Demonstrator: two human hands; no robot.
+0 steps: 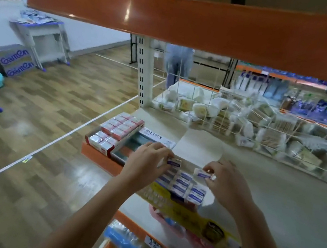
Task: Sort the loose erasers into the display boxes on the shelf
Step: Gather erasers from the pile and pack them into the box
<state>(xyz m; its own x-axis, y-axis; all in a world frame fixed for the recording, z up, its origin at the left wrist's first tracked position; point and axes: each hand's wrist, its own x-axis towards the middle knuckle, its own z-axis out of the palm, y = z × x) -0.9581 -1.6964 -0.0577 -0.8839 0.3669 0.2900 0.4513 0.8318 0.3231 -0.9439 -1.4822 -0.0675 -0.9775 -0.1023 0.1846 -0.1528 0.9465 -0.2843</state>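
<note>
Now we hold one eraser in each hand above the shelf. Our left hand pinches a small white eraser with a blue label between the thumb and the fingertips, and the other fingers are curled over it. Our right hand pinches a second eraser of the same kind at its right end, so that most of this eraser sticks out to the left of the fingers. The two erasers are near each other but apart.

Just under both grips stands the open display box, with rows of the same blue-and-white erasers packed side by side; the two erasers we hold are slightly above its far edge. Nearer to us than the grips, the yellow printed flap of this box lies over some pink packaging.

To the left of our left hand lies a second box with red-and-white erasers in rows, and between it and our left hand is a flat box with a white lid and red print. Behind the grips, further on the shelf, a white wire divider separates bags of cotton swabs.
</note>
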